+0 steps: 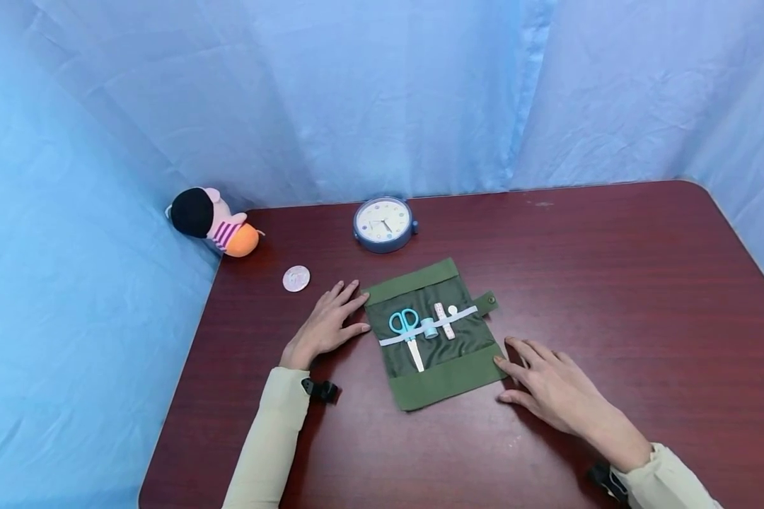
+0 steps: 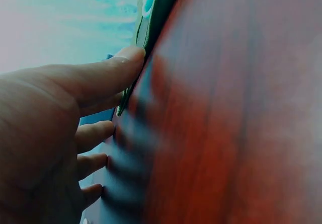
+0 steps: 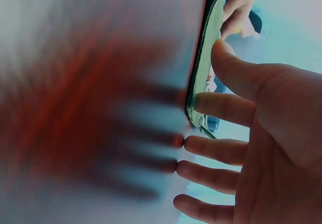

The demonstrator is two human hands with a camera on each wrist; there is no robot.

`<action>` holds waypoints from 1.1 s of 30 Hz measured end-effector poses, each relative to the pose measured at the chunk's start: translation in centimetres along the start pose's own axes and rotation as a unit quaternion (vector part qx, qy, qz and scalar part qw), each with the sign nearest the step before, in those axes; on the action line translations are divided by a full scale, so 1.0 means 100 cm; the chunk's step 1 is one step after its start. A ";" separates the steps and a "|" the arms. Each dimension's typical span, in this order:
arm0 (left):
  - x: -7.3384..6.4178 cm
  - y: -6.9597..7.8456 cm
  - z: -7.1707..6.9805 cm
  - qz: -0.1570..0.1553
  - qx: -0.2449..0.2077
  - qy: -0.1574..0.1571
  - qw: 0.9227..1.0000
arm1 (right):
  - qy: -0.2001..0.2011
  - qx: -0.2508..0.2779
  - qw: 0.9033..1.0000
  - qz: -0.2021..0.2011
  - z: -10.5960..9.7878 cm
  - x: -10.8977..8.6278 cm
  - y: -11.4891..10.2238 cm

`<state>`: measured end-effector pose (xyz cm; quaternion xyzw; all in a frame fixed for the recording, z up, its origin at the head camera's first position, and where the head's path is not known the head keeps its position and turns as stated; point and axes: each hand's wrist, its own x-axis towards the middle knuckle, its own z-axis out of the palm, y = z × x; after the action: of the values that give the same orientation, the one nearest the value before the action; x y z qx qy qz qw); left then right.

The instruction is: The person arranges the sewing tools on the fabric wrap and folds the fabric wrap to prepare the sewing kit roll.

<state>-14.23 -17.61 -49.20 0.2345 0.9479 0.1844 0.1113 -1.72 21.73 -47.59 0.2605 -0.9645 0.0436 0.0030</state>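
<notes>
A green fabric sewing roll [image 1: 442, 378] lies unfolded on the table, slightly turned. Under its white elastic strap sit light-blue scissors [image 1: 404, 322], a small blue thread spool [image 1: 429, 328], a rolled or folded measuring tape [image 1: 444, 321] and a small white round piece [image 1: 453, 310]. A snap tab [image 1: 487, 303] sticks out on the right side. My left hand [image 1: 326, 322] rests at the roll's left edge, fingers spread, thumb and forefinger touching it. My right hand [image 1: 550, 385] is at the lower right corner, its forefinger on the fabric and the other fingers loosely extended.
Behind the roll stands a blue round clock [image 1: 384, 225]. A pale round disc [image 1: 296, 278] lies beyond my left hand. At the table's back left corner is a plush doll [image 1: 213, 221]. Blue curtains [image 1: 382, 99] hang along the back and sides of the dark red table [image 1: 630, 283].
</notes>
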 end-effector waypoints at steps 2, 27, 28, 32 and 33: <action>-0.004 -0.001 0.002 0.001 0.001 0.002 1.000 | 0.004 -0.008 1.000 0.006 0.001 0.000 0.000; -0.029 0.016 0.010 0.003 0.003 -0.002 1.000 | -0.051 0.028 0.996 0.074 -0.003 0.032 0.056; -0.030 0.017 0.011 0.004 0.004 -0.002 1.000 | -0.057 0.032 0.995 0.078 -0.003 0.034 0.058; -0.034 0.022 0.013 0.011 0.010 -0.004 1.000 | -0.075 0.049 0.992 0.089 -0.004 0.044 0.068; -0.036 0.023 0.014 0.013 0.011 -0.005 1.000 | -0.078 0.052 0.991 0.091 -0.003 0.047 0.070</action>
<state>-9.80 -17.05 -49.09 0.2494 0.9462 0.1737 0.1113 -9.34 25.42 -47.70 0.1738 -0.9779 0.0739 -0.0898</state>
